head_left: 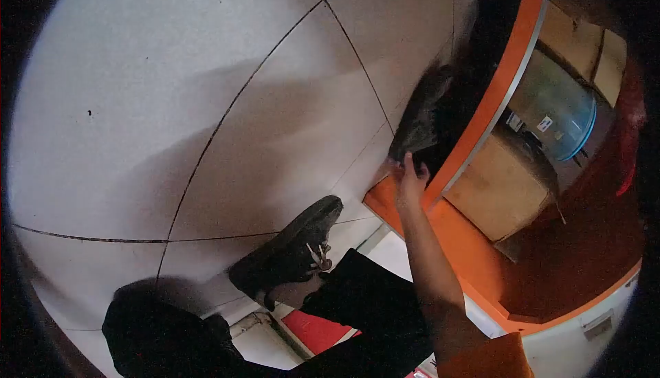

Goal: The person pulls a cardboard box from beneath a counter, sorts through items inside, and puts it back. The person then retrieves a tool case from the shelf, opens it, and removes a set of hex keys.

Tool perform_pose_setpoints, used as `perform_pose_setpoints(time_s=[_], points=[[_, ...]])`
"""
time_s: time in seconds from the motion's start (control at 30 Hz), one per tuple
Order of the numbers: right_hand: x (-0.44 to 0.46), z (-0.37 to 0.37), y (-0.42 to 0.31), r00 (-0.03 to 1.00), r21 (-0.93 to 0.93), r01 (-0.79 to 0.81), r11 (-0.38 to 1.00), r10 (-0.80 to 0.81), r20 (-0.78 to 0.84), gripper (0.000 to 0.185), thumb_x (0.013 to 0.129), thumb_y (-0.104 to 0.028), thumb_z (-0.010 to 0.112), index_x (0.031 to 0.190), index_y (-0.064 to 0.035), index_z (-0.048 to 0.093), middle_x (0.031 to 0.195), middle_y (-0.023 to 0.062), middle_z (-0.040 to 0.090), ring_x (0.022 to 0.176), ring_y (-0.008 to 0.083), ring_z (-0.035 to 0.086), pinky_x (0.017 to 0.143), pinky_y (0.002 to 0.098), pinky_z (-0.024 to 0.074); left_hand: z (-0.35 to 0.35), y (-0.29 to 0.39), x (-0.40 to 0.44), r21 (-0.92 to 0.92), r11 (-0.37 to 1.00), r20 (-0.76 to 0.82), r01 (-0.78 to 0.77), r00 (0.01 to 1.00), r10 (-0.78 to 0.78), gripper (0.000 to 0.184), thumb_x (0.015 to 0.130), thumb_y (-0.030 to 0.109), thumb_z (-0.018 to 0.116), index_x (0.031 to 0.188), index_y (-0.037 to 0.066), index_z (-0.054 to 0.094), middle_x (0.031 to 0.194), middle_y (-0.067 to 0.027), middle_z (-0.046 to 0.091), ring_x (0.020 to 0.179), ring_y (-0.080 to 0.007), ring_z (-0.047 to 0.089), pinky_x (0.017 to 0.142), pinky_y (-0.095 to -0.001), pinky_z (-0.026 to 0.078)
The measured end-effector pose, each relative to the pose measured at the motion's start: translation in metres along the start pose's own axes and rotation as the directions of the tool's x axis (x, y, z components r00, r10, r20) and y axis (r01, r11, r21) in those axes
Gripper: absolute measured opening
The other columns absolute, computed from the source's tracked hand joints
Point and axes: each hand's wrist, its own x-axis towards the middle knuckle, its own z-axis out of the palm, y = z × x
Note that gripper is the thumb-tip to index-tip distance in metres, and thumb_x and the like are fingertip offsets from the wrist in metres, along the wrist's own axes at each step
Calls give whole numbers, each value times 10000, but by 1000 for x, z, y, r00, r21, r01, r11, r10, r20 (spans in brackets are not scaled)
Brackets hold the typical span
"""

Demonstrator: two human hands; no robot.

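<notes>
My right hand (412, 177) reaches out on a bare forearm from an orange sleeve (488, 359). It is at the corner of an orange shelf unit (474, 251), low over the floor. Its fingers close on the near end of a dark, crumpled thing that looks like a black plastic bag (421, 120). Shadow and blur hide the bag's far part, and the fingertips are partly hidden. My left hand is out of view.
Inside the shelf stand cardboard boxes (498, 189) and a clear container with a blue rim (560, 106). My dark shoe (289, 251) rests on the pale tiled floor (227, 130). A red item (316, 331) lies by my leg.
</notes>
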Motion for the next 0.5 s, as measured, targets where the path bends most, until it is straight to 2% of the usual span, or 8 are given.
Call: perform_pose_setpoints(time_s=[0.1,0.17,0.23,0.3,0.4,0.43,0.5], points=[[30,-5,-3,965,-55,133,990,-116,236,619,933,-127,729,1406,2,352,1128,150,592,972,234,613,857,368,543,-1,-7,4,6,1000,16,-12,1000,12,1099,947,796,215,1511,-147,183,1516,-428,191,1412,-558,261,1084,-652,323],[44,36,-42,893,-1,357,934,-341,293,562,943,-162,722,1376,28,417,1032,133,641,934,241,639,868,367,544,-4,-13,6,-37,999,41,-38,998,40,1082,953,789,205,1525,-128,175,1529,-419,187,1426,-552,243,1097,-649,307],[93,68,-84,786,251,306,918,-392,477,422,981,-193,670,1292,49,518,1073,140,654,958,255,647,879,370,542,-5,-8,2,22,1000,11,-4,1000,4,1058,962,776,200,1537,-112,166,1547,-409,172,1435,-552,227,1111,-649,286],[124,89,-107,789,307,316,898,-429,440,309,1012,-198,611,1206,41,589,1099,133,662,951,262,647,884,358,537,5,-15,5,84,996,-13,-26,1000,27,1010,982,745,210,1555,-84,152,1575,-395,139,1454,-545,194,1137,-648,237],[171,110,-128,809,344,346,873,-463,362,357,1001,-232,611,1229,38,566,1127,142,644,981,273,630,901,366,522,1,-18,5,68,996,-6,-61,998,61,1020,976,753,215,1556,-84,148,1581,-394,123,1461,-539,185,1141,-653,220],[186,115,-132,817,328,371,869,-473,328,373,997,-244,611,1236,37,559,1136,146,638,991,276,624,907,369,518,-1,-16,4,120,992,26,-37,999,34,1012,980,746,219,1556,-82,150,1584,-390,120,1465,-531,183,1154,-644,205],[211,121,-137,825,282,426,860,-497,269,405,990,-267,611,1251,35,544,1155,152,625,1012,283,613,919,375,508,-7,-23,-7,39,999,27,-20,999,19,1009,982,742,222,1558,-83,139,1594,-381,97,1473,-524,164,1164,-631,200]])
